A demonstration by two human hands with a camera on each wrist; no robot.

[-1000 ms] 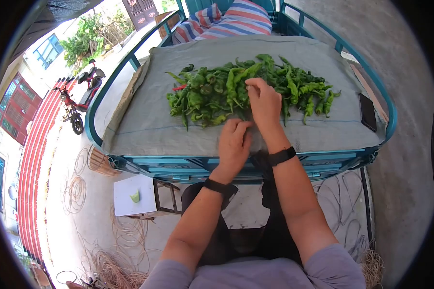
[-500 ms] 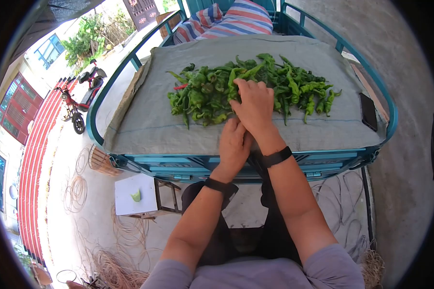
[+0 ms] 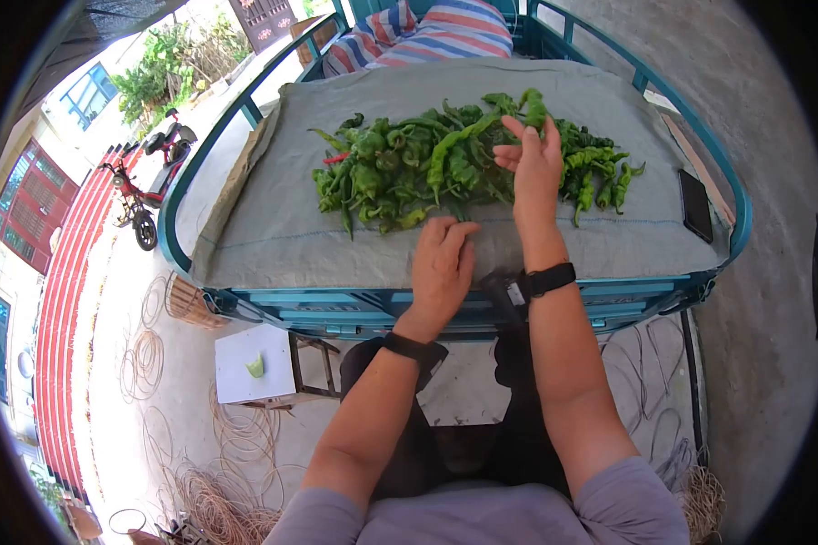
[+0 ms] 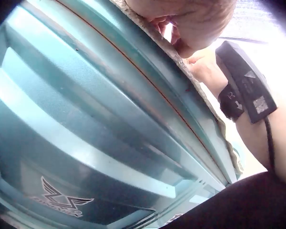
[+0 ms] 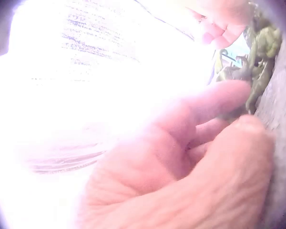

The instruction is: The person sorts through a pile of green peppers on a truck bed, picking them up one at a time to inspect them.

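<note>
A pile of green peppers [image 3: 373, 177] lies on a grey cloth [image 3: 573, 254] over a blue-green cart bed. Reaching over the pile's right half, my right hand [image 3: 538, 173] is turned palm to the left. A green pepper [image 3: 533, 107] stands up at its fingertips, pinched between thumb and fingers. In the right wrist view glare washes out much of that hand [image 5: 181, 162]. At the cloth's front part, my left hand [image 3: 443, 268] rests with loosely curled fingers and nothing visible in them. One pepper tip [image 3: 459, 213] lies right at its fingertips.
A black phone [image 3: 695, 207] lies at the cloth's right side. Metal rails [image 3: 736, 218] curve around the cart bed, and striped bags [image 3: 445, 34] sit behind. Below left, a white board [image 3: 245, 368] bears a pale green piece [image 3: 255, 365].
My right hand moved left over the pile, then right and away from me, turning its palm left. A green pepper now stands up at its fingertips. The left hand has hardly moved.
</note>
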